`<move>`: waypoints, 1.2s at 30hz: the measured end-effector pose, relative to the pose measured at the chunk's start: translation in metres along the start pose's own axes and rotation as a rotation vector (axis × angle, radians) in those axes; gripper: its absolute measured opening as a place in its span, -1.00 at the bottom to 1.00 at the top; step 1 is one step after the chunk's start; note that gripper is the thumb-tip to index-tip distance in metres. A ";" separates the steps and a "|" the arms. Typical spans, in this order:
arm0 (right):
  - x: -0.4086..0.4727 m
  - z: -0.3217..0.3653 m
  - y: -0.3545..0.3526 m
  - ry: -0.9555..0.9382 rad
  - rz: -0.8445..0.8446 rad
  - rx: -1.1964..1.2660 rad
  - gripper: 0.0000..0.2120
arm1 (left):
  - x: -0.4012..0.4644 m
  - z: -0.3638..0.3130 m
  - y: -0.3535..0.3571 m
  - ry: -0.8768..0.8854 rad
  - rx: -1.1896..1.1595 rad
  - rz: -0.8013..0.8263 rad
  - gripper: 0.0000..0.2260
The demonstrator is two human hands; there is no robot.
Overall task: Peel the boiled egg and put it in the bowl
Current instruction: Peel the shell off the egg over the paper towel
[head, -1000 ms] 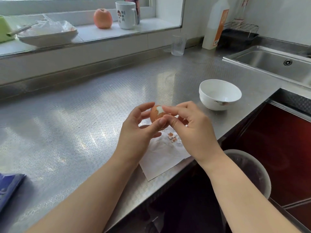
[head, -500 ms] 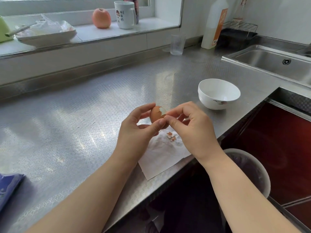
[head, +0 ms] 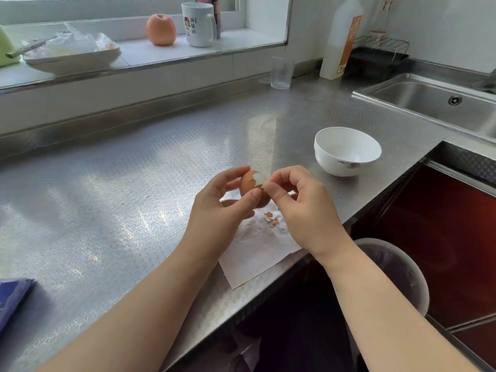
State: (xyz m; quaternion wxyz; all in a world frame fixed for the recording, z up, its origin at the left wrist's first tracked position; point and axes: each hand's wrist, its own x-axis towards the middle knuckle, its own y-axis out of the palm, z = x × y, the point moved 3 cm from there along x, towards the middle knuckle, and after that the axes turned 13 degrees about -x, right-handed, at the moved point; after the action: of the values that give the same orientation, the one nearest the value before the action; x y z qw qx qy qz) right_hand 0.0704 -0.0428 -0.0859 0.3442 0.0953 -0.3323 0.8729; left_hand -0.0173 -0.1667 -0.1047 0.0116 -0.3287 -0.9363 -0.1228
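I hold the boiled egg (head: 251,187) in my left hand (head: 224,208), my grip closed around it with the thumb across its near side and the index finger curled over its far side, the egg raised just above the table (head: 112,183). Most of the shell is brown and unbroken, with a pale peeled patch showing at its top, toward 1 o'clock. My right hand (head: 303,210) meets the egg from 3 o'clock, its grip pinched shut, thumb and index finger tips pressed together on a small flap of shell (head: 264,183) at the edge of that patch. Directly below my hands a white paper napkin (head: 257,253) lies flat on the table, one corner reaching over the table's near edge, and a few shell fragments (head: 271,218) rest on it, just at 6 o'clock from the egg. The white bowl (head: 347,151) stands upright on the table at 2 o'clock from the egg, near but apart from my right hand, and looks to hold nothing but a tiny fleck. Further off at 2 o'clock the sink (head: 434,103) is sunk into the table.
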 end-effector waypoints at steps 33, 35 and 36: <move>-0.004 0.003 0.005 -0.012 -0.150 -0.141 -0.82 | -0.001 -0.002 0.002 0.010 -0.108 -0.050 -0.65; -0.005 0.003 0.005 -0.013 -0.157 -0.131 -0.87 | -0.001 -0.003 0.001 0.022 -0.095 -0.051 -0.65; -0.005 0.004 0.005 -0.011 -0.150 -0.117 -0.88 | -0.002 -0.004 0.000 0.026 -0.090 -0.052 -0.66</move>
State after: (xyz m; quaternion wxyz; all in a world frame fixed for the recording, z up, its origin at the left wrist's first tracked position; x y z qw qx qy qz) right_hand 0.0700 -0.0506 -0.0874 0.4120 0.1044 -0.3763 0.8233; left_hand -0.0162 -0.1685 -0.1010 0.0060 -0.3030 -0.9378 -0.1693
